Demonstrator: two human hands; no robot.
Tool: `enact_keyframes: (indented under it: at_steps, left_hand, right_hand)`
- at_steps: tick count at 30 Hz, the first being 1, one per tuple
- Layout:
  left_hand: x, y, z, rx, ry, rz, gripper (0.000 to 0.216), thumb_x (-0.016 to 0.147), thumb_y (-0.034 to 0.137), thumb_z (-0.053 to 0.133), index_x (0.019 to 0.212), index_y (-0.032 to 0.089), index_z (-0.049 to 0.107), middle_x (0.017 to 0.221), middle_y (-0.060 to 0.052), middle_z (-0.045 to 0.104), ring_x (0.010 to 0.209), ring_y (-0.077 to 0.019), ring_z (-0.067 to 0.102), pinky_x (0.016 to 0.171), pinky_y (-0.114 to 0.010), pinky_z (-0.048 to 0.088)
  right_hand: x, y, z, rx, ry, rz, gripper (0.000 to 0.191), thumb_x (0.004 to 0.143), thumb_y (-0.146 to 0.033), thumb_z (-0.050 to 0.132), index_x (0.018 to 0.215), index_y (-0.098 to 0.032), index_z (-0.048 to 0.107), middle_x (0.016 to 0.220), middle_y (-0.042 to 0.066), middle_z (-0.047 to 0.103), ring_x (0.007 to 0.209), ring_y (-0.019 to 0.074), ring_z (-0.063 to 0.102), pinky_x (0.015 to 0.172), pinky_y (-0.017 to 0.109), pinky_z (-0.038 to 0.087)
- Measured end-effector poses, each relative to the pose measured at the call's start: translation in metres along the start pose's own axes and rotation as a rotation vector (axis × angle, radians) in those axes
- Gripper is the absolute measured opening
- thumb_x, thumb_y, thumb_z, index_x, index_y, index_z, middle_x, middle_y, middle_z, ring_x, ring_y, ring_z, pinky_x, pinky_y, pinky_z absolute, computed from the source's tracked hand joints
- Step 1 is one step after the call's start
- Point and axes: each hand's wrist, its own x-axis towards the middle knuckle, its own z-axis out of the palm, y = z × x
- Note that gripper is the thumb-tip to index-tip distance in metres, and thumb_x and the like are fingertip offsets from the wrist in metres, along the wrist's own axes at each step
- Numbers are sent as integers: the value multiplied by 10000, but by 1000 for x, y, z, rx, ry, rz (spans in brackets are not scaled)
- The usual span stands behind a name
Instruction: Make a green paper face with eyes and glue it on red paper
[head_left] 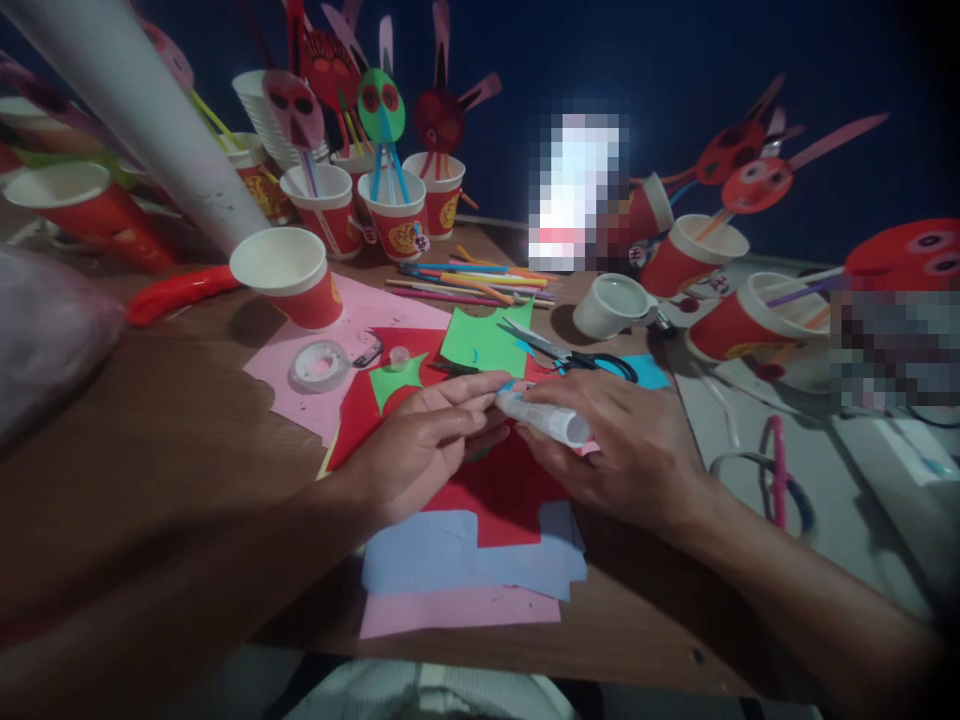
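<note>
My right hand grips a white glue stick, its tip pointing left toward my other hand. A small blue paper piece sits at the fingertips of my left hand, touching or nearly touching the glue tip; the fingers partly hide it. Beneath both hands lies red paper, with a green paper offcut just beyond. Open scissors with black handles rest behind my right hand. A clear round cap stands near a second green scrap.
A tape roll lies on pink paper beside a red-and-white paper cup. Colourful sticks lie behind. Cups with paper animal faces stand at the back and right. A small white cup is at right.
</note>
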Motion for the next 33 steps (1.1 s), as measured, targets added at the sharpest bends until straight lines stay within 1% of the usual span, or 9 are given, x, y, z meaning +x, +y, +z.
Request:
enact_keyframes:
  at_steps: [4, 6, 10, 12, 16, 20, 24, 28, 33]
  left_hand:
    - [-3, 3, 2, 0, -14, -4, 341, 761, 37, 547, 1082, 117, 628, 1041, -92, 678, 946, -168, 615, 918, -310, 430]
    - [-4, 4, 3, -6, -8, -7, 313, 779, 52, 541, 1072, 118, 629, 1063, -93, 669, 950, -181, 617, 921, -336, 441]
    - [-3, 7, 4, -14, 21, -24, 253, 815, 87, 525, 1039, 110, 640, 1005, -97, 682, 918, -188, 633, 897, -352, 473]
    - [-3, 7, 4, -15, 27, -27, 245, 823, 98, 521, 1033, 108, 645, 986, -99, 686, 911, -188, 636, 879, -343, 488]
    - [-4, 8, 4, 16, 45, -21, 247, 831, 130, 528, 1047, 128, 647, 974, -90, 682, 881, -185, 636, 832, -349, 515]
    - [-6, 10, 5, 115, 21, 32, 212, 816, 158, 568, 1004, 145, 664, 951, -71, 673, 823, -166, 633, 735, -291, 534]
    - [-7, 10, 6, 205, 21, 89, 163, 768, 171, 638, 921, 140, 684, 908, -51, 668, 737, -125, 622, 685, -223, 515]
    - [-7, 9, 5, 260, 14, 106, 135, 730, 199, 688, 858, 154, 684, 931, -49, 663, 751, -128, 617, 710, -234, 501]
    - [-8, 10, 4, 304, 12, 112, 128, 692, 232, 732, 768, 166, 653, 990, -33, 645, 721, -123, 619, 701, -248, 485]
  right_hand:
    - [2, -1, -7, 301, -14, 235, 157, 796, -196, 605, 952, -208, 599, 819, 14, 681, 665, 136, 619, 604, 244, 470]
    - [3, -2, -10, 412, -11, 321, 136, 806, -190, 603, 936, -230, 599, 802, -6, 664, 647, 123, 598, 580, 230, 453]
    - [5, -4, -12, 548, -12, 378, 161, 792, -161, 617, 926, -250, 601, 819, -19, 650, 680, 116, 580, 606, 225, 438]
    - [5, -4, -12, 614, -16, 412, 173, 788, -158, 620, 925, -263, 608, 809, -28, 640, 656, 107, 562, 588, 224, 421]
    - [3, 1, -10, 849, 13, 580, 100, 792, -227, 631, 881, -273, 626, 723, -42, 588, 583, 99, 501, 526, 228, 379]
    - [2, 9, -2, 1191, 5, 722, 116, 764, -317, 674, 852, -247, 648, 640, -42, 538, 563, 91, 459, 511, 214, 358]
    - [4, 11, 3, 1424, 15, 834, 173, 713, -326, 721, 813, -199, 659, 619, -39, 527, 551, 73, 446, 511, 195, 342]
    - [7, 7, 3, 1560, 27, 913, 177, 690, -306, 729, 784, -175, 656, 585, -41, 512, 512, 62, 428, 487, 183, 324]
    - [9, 4, 2, 1596, 47, 994, 202, 667, -311, 737, 768, -165, 642, 578, -39, 509, 512, 62, 417, 486, 180, 311]
